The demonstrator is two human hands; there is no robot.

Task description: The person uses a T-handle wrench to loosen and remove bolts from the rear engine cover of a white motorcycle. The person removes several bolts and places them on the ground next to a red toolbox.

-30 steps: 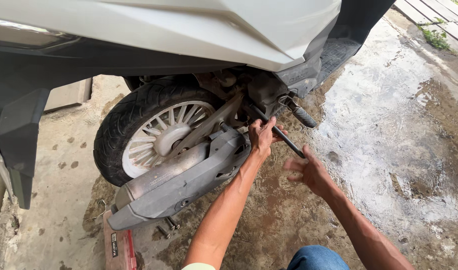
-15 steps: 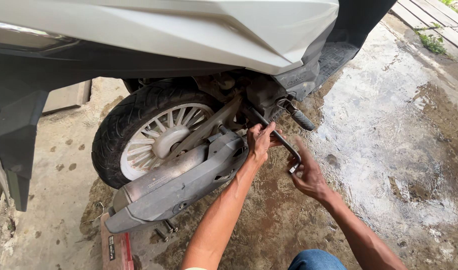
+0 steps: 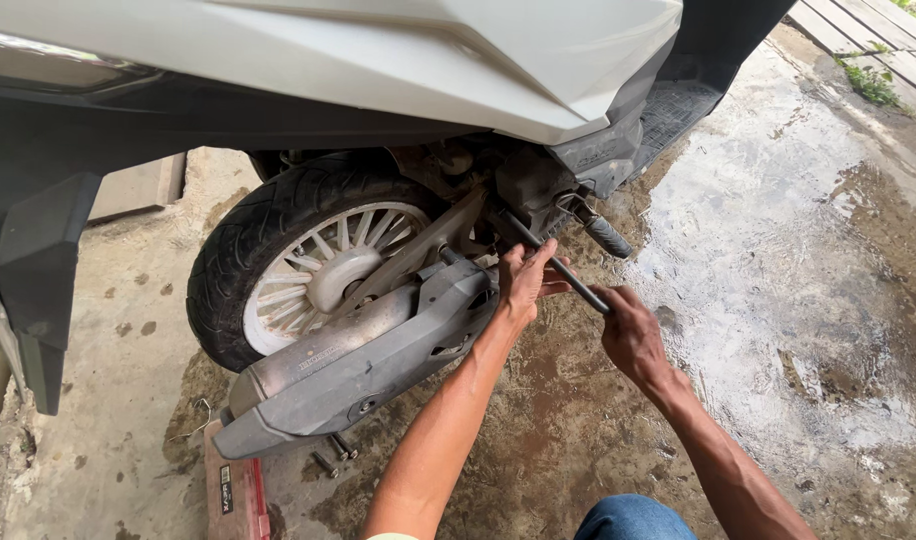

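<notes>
I saw one package: a flat red box (image 3: 240,495) lying on the wet concrete ground (image 3: 778,300) under the exhaust muffler's (image 3: 358,365) rear tip, with a small black-and-white label (image 3: 225,488) on top.
</notes>
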